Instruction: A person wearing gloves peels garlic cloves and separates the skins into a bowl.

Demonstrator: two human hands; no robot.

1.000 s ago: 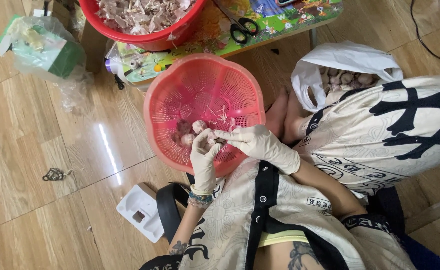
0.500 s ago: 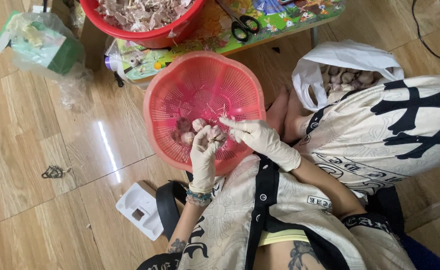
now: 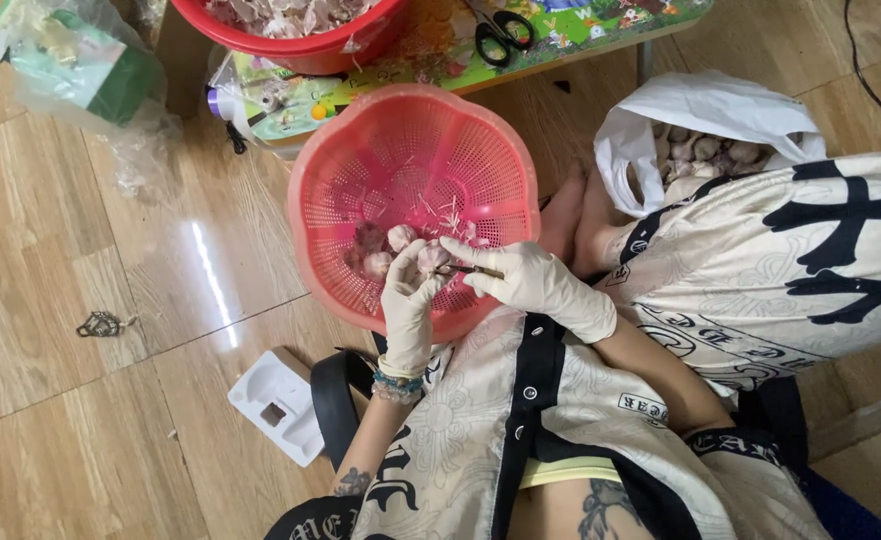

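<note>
A pink perforated plastic basket [image 3: 411, 130] sits on the wooden floor in front of me, with a few garlic bulbs [image 3: 386, 250] and bits of skin inside. My left hand [image 3: 409, 300], in a pale rubber glove, holds a garlic bulb [image 3: 431, 258] over the basket's near rim. My right hand [image 3: 521, 278], also gloved, grips a small thin blade [image 3: 466, 269] whose tip touches that bulb.
A white plastic bag [image 3: 701, 125] of garlic bulbs lies at the right by my knee. A red basin [image 3: 301, 40] of garlic skins and black scissors [image 3: 501, 30] rest on a colourful low table. A clear bag [image 3: 71, 70], a white tray [image 3: 279, 400] and keys [image 3: 101, 324] lie at the left.
Both hands have stayed together over the basket's near side, shifting slightly as the blade works at the bulb.
</note>
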